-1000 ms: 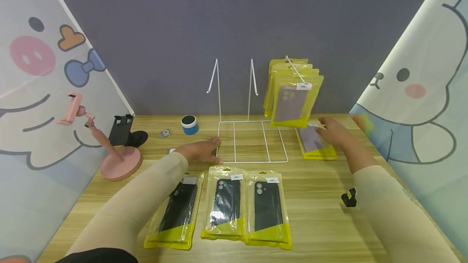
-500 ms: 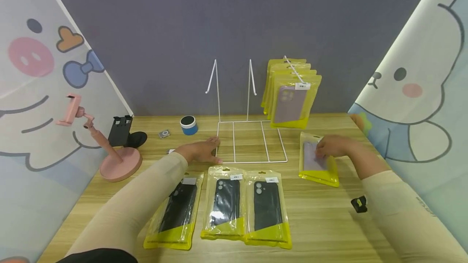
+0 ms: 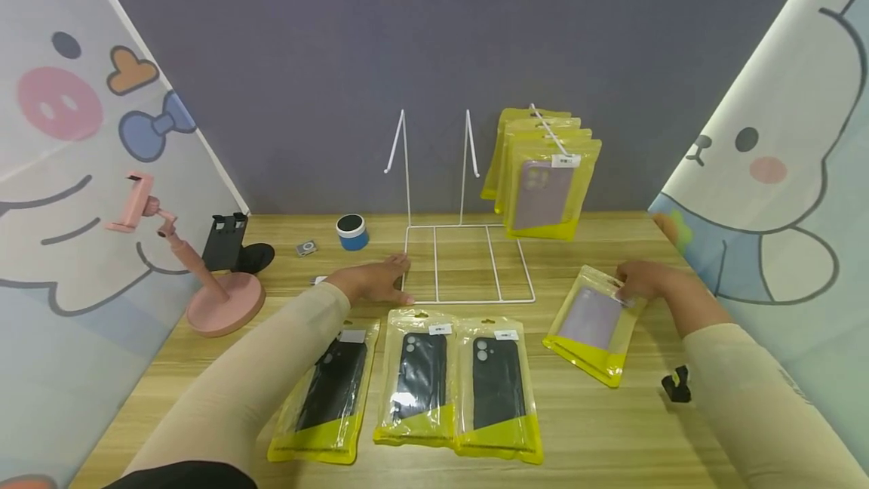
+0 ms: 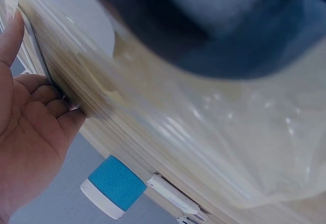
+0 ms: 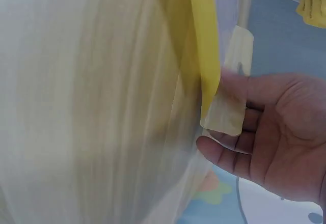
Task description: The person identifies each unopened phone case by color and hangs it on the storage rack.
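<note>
My right hand (image 3: 641, 283) pinches the upper right edge of a yellow-edged clear packet (image 3: 614, 359) holding a lilac phone case (image 3: 593, 318). In the right wrist view, the thumb lies over the packet's pale corner (image 5: 226, 109) with fingers behind it. My left hand (image 3: 372, 281) rests at the left side of a white wire display rack (image 3: 468, 301), thumb by its front corner. The left wrist view shows the fingers (image 4: 48, 99) bent toward the wire. Several similar lilac-case packets (image 3: 553, 187) hang on the rack's right hook.
Packets with black phone cases (image 3: 417, 376) lie along the front, one partly under the left forearm. At left stand a pink phone stand (image 3: 224, 304), a black phone holder (image 3: 225, 242) and a blue-and-white cylinder (image 3: 352, 232). A small black clip-like object (image 3: 676, 384) is beside the right sleeve.
My right hand has taken hold of the loose lilac-case packet and drawn it from beside the rack toward the front, turning it and raising its right edge. The left hand stays in place.
</note>
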A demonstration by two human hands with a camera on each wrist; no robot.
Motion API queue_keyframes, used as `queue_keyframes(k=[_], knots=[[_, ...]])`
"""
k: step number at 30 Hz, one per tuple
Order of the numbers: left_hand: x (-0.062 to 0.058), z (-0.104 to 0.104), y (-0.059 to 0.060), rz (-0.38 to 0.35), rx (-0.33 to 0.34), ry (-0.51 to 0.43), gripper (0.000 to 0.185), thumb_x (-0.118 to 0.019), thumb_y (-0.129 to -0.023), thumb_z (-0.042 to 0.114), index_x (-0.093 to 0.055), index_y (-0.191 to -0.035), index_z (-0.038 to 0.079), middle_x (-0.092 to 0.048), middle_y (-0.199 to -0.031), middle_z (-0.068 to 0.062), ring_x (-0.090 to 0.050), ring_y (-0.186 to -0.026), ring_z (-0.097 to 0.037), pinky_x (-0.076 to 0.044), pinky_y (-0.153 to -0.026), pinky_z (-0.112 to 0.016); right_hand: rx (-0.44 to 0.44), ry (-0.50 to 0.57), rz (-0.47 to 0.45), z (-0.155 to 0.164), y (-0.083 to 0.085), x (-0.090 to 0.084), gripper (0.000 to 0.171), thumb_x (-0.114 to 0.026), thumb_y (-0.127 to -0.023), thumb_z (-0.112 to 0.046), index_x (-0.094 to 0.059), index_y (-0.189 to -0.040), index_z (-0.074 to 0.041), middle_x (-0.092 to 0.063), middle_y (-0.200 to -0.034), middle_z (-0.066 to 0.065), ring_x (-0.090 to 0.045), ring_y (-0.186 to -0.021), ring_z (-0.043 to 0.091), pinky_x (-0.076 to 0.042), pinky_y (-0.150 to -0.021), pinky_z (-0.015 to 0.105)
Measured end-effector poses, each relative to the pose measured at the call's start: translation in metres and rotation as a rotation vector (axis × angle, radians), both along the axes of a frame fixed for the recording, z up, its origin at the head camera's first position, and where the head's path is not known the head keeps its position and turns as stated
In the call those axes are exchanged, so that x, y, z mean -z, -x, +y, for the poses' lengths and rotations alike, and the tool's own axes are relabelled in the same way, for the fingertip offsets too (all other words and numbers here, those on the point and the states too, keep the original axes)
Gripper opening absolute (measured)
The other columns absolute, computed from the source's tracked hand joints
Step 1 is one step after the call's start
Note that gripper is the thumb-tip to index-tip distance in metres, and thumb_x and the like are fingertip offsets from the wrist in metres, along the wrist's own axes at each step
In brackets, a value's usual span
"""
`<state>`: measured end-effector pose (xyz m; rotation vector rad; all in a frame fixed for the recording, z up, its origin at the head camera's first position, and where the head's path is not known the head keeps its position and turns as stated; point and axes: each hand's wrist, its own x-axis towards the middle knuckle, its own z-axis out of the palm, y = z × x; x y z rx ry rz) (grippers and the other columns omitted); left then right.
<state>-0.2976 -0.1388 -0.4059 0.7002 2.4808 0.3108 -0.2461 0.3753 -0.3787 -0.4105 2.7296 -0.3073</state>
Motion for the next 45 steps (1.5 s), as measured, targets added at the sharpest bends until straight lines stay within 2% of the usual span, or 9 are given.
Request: queue_keyframes(k=[3, 5, 11, 13, 15, 20, 27, 35, 45], knots=[[-0.001, 0.0, -0.001, 0.005, -0.002, 0.0, 0.099, -0.062, -0.091, 0.054, -0.005, -0.159, 0.008, 0.005, -0.166, -0.011, 0.003, -0.153, -0.028, -0.009, -0.123, -0.047, -0.025, 0.071, 0.057, 0.003, 0.0, -0.003, 0.022, -0.066, -0.089, -0.017, -0.05, -0.075, -0.009, -0.045, -0.072, 0.0, -0.042, -0.067, 0.014, -0.035, -0.062, 0.03], [-0.002, 0.001, -0.002, 0.005, -0.002, -0.001, 0.099, -0.062, -0.091, 0.054, -0.006, -0.159, 0.007, 0.005, -0.166, -0.011, 0.003, -0.153, -0.028, -0.009, -0.123, -0.048, -0.016, 0.119, 0.112, 0.004, -0.001, -0.01, 0.019, -0.063, -0.093, -0.017, -0.053, -0.079, -0.009, -0.044, -0.071, -0.002, -0.04, -0.065, 0.012, -0.034, -0.062, 0.029], [-0.003, 0.002, -0.002, 0.008, 0.005, 0.003, 0.098, -0.061, -0.092, 0.053, -0.006, -0.158, 0.006, 0.004, -0.166, -0.012, 0.002, -0.153, -0.029, -0.009, -0.123, -0.048, -0.01, 0.222, 0.288, -0.012, -0.011, -0.056, 0.015, -0.059, -0.099, -0.02, -0.061, -0.087, -0.013, -0.045, -0.067, -0.003, -0.038, -0.058, 0.007, -0.034, -0.066, 0.031], [-0.003, 0.002, -0.002, 0.009, 0.006, 0.005, 0.098, -0.061, -0.092, 0.053, -0.006, -0.158, 0.005, 0.004, -0.166, -0.012, 0.002, -0.153, -0.029, -0.009, -0.123, -0.048, -0.013, 0.232, 0.299, -0.022, -0.018, -0.075, 0.015, -0.058, -0.1, -0.023, -0.064, -0.09, -0.014, -0.051, -0.071, -0.002, -0.042, -0.062, 0.009, -0.035, -0.068, 0.031], [-0.003, 0.002, -0.001, 0.008, 0.006, 0.006, 0.098, -0.061, -0.092, 0.053, -0.006, -0.158, 0.006, 0.004, -0.166, -0.012, 0.003, -0.153, -0.028, -0.008, -0.123, -0.047, -0.009, 0.23, 0.295, -0.032, -0.025, -0.092, 0.016, -0.057, -0.101, -0.025, -0.064, -0.093, -0.013, -0.055, -0.077, 0.001, -0.045, -0.065, 0.011, -0.036, -0.06, 0.029], [0.0, 0.001, 0.0, 0.008, 0.005, 0.006, 0.099, -0.061, -0.092, 0.054, -0.005, -0.158, 0.007, 0.005, -0.166, -0.011, 0.003, -0.153, -0.028, -0.009, -0.123, -0.047, -0.005, 0.17, 0.288, -0.059, -0.038, -0.13, 0.017, -0.056, -0.101, -0.031, -0.063, -0.097, -0.017, -0.063, -0.089, 0.001, -0.052, -0.075, 0.014, -0.042, -0.067, 0.032], [0.001, 0.0, 0.001, -0.004, -0.004, -0.003, 0.1, -0.061, -0.091, 0.054, -0.004, -0.158, 0.007, 0.006, -0.166, -0.01, 0.004, -0.153, -0.027, -0.009, -0.123, -0.047, -0.016, 0.182, 0.448, -0.085, -0.041, -0.167, 0.018, -0.055, -0.102, -0.027, -0.068, -0.109, -0.016, -0.07, -0.108, 0.005, -0.063, -0.097, 0.024, -0.049, -0.08, 0.045], [0.002, 0.0, 0.002, -0.007, -0.016, -0.001, 0.1, -0.061, -0.09, 0.057, -0.004, -0.159, 0.011, 0.007, -0.166, -0.007, 0.004, -0.153, -0.025, -0.009, -0.123, -0.046, 0.017, 0.253, 0.618, -0.104, -0.031, -0.187, 0.024, -0.054, -0.101, -0.032, -0.066, -0.113, -0.015, -0.071, -0.101, 0.004, -0.057, -0.082, 0.015, -0.043, -0.067, 0.023], [0.0, 0.001, 0.002, 0.009, -0.007, 0.031, 0.101, -0.061, -0.09, 0.058, -0.005, -0.159, 0.01, 0.006, -0.166, -0.008, 0.003, -0.153, -0.026, -0.009, -0.123, -0.046, 0.079, 0.266, 0.522, -0.11, -0.01, -0.182, 0.033, -0.05, -0.103, -0.035, -0.06, -0.119, -0.008, -0.067, -0.119, 0.017, -0.059, -0.106, 0.033, -0.045, -0.087, 0.051]])
